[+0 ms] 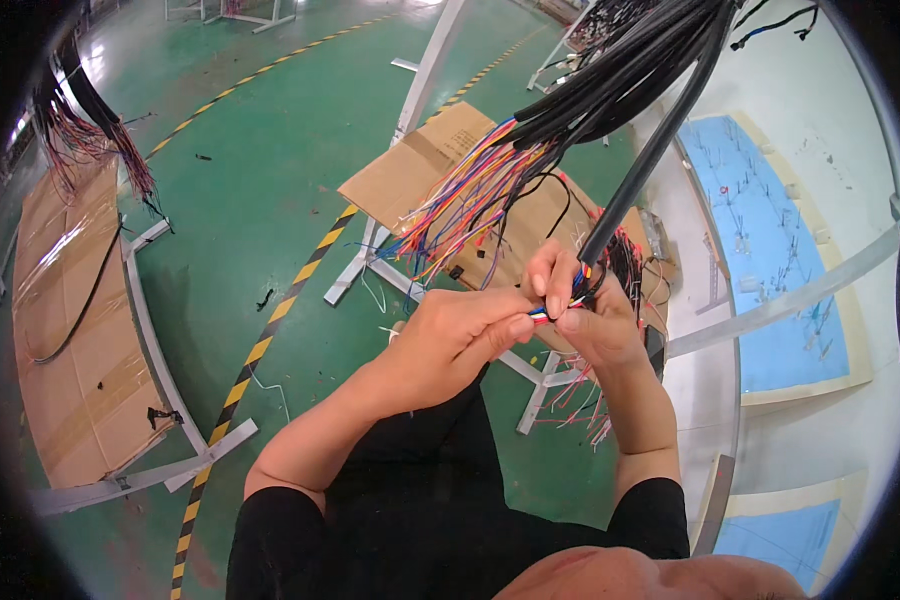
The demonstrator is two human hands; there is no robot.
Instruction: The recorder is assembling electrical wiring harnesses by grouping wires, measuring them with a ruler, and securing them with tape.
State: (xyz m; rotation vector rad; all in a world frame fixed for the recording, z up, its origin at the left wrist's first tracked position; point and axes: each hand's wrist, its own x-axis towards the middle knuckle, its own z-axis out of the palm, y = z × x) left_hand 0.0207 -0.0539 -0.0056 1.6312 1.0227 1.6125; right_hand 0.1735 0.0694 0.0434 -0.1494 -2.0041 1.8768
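Note:
Pinched in my left hand (450, 335) are thin coloured wires (539, 315), with blue, yellow, white and red showing between my fingers. My right hand (602, 318) is closed on the same wires, just below the end of a thick black cable (635, 180) that comes down from above. My two hands almost touch, and the wires' tips are hidden in my left fingers. Beyond them hangs a bundle of black cables (630, 75) with many loose coloured wire ends (475, 205) fanning out at its lower end.
Cardboard (405, 178) lies under the hanging wires on a white metal frame (355, 272). To the left is another cardboard-covered stand (70, 330) with a black cable on it. Blue boards (760, 250) stand at the right. Yellow-black tape (260, 345) crosses the green floor.

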